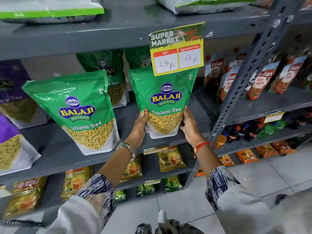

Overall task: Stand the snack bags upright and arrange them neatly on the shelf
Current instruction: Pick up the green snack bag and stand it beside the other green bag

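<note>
A green Balaji Ratlami Sev bag (164,98) stands upright near the front of the grey shelf (55,154). My left hand (139,125) grips its lower left edge and my right hand (190,123) presses flat against its lower right edge. A second green Sev bag (76,112) stands to the left, tilted slightly to the left. Two more green bags (108,70) stand behind them, partly hidden. Purple snack bags (11,81) stand at the far left.
A yellow price card (177,49) hangs from the shelf above, covering the held bag's top. Ketchup pouches (226,78) stand to the right, behind a perforated upright post (249,68). Tea packets (170,159) fill lower shelves. Soda bottles (243,130) stand lower right.
</note>
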### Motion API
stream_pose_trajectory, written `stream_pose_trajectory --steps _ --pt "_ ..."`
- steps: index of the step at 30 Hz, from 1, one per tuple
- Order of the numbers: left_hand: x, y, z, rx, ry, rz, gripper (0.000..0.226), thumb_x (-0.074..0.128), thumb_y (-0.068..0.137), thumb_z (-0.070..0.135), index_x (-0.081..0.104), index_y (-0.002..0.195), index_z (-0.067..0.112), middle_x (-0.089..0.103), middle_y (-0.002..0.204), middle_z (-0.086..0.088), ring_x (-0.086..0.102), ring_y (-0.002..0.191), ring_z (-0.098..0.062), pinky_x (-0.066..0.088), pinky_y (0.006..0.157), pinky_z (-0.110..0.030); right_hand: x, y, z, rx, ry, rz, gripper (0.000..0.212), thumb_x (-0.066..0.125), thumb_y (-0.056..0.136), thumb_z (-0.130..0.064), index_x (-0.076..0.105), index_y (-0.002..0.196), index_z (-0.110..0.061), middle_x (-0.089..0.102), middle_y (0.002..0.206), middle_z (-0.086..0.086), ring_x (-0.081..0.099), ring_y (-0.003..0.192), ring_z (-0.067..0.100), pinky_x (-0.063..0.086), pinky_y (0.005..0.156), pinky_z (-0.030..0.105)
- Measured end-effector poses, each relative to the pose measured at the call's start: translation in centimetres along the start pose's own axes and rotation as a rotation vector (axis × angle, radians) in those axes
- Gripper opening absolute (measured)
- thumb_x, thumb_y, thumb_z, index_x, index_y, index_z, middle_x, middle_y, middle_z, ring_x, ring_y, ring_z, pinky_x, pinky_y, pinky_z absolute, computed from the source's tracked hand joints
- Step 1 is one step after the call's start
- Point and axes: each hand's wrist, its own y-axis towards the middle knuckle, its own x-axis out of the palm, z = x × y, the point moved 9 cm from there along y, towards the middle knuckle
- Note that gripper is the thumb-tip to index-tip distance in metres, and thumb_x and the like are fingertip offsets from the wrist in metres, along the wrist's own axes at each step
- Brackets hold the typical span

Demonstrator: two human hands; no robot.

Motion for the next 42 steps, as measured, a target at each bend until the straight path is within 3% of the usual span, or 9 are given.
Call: stream_pose_trajectory --steps 9,15,21,28,31,33,36,40,42 --pt "0.2 0.2 -0.3 0.024 -0.009 -0.048 0.026 0.034 0.095 0.036 0.049 0.113 0.024 0.064 0.104 0.009 0.068 0.079 0.001 0.055 0.07 -0.017 -0.7 0.4 0.5 -0.022 -0.007 0.023 0.045 0.029 0.098 -0.042 0.039 0.137 -0.023 0.049 0.141 0.004 0.046 0.12 0.016 0.029 0.113 0.053" --pt "-1.2 0.5 -0.8 0.03 0.005 0.073 0.032 0.042 0.094 0.032 0.044 0.124 0.02 0.06 0.115 0.006 0.059 0.102 -0.011 0.04 0.107 -0.04 -1.7 0.4 1.6 -0.05 -0.009 0.11 0.06 0.035 0.087 -0.058 0.038 0.138 -0.025 0.043 0.146 0.002 0.042 0.13 0.018 0.03 0.113 0.05" --pt "-4.5 -6.4 -2.5 0.207 0.1 0.295 0.035 0.044 0.094 0.023 0.046 0.127 0.013 0.053 0.122 -0.002 0.052 0.112 -0.015 0.044 0.096 -0.027 -3.6 -5.0 2.6 -0.221 0.047 0.448 0.025 0.042 0.094 -0.024 0.051 0.117 -0.017 0.051 0.13 0.01 0.051 0.117 0.022 0.045 0.102 0.043" --pt "-15.5 -13.7 -1.5 0.507 0.113 0.818 0.015 0.043 0.09 0.025 0.056 0.093 0.018 0.052 0.081 0.001 0.046 0.07 -0.003 0.038 0.064 -0.02 6.6 -8.1 6.9 -0.239 -0.148 -0.031 0.01 0.053 0.082 -0.031 0.056 0.089 -0.038 0.064 0.093 -0.024 0.059 0.089 0.009 0.052 0.085 0.048" --pt "-20.0 -14.7 0.9 0.564 0.088 0.963 0.018 0.043 0.089 0.03 0.049 0.099 0.017 0.049 0.093 -0.002 0.047 0.082 -0.011 0.042 0.076 -0.031 12.1 -7.6 7.6 -0.133 -0.154 -0.265 0.025 0.057 0.078 -0.042 0.055 0.102 -0.034 0.062 0.115 -0.002 0.058 0.101 0.012 0.05 0.093 0.04" --pt "-22.4 -13.6 2.1 0.526 0.031 0.961 0.026 0.042 0.091 0.031 0.045 0.112 0.015 0.05 0.116 -0.007 0.05 0.106 -0.019 0.041 0.096 -0.039 15.2 -7.2 8.2 -0.047 -0.175 -0.366 0.041 0.057 0.085 -0.038 0.046 0.123 -0.026 0.049 0.135 0.01 0.052 0.113 0.013 0.044 0.099 0.034" --pt "-24.7 -11.0 4.1 0.433 0.05 0.853 0.048 0.037 0.096 0.032 0.027 0.138 0.012 0.03 0.149 -0.01 0.034 0.133 -0.019 0.028 0.11 -0.028 19.0 -6.2 8.6 0.032 -0.193 -0.441 0.061 0.053 0.09 -0.036 0.025 0.142 -0.022 0.03 0.151 0.008 0.035 0.135 0.019 0.031 0.113 0.041" --pt "-25.1 -6.9 3.5 0.267 0.006 0.583 0.07 0.036 0.082 0.06 0.03 0.139 0.02 0.045 0.143 -0.005 0.049 0.124 -0.018 0.038 0.109 -0.042 21.4 -5.5 8.1 0.038 -0.174 -0.412 0.071 0.056 0.086 -0.039 0.022 0.145 -0.017 0.035 0.151 0.01 0.035 0.137 0.021 0.029 0.115 0.039" --pt "-23.8 -6.2 3.1 0.24 0.008 0.46 0.058 0.033 0.088 0.056 0.034 0.135 0.022 0.054 0.132 0.001 0.056 0.115 -0.013 0.049 0.097 -0.032 22.0 -5.8 7.8 0.003 -0.137 -0.389 0.06 0.053 0.09 -0.031 0.028 0.142 -0.014 0.043 0.145 0.01 0.043 0.131 0.019 0.034 0.106 0.03"
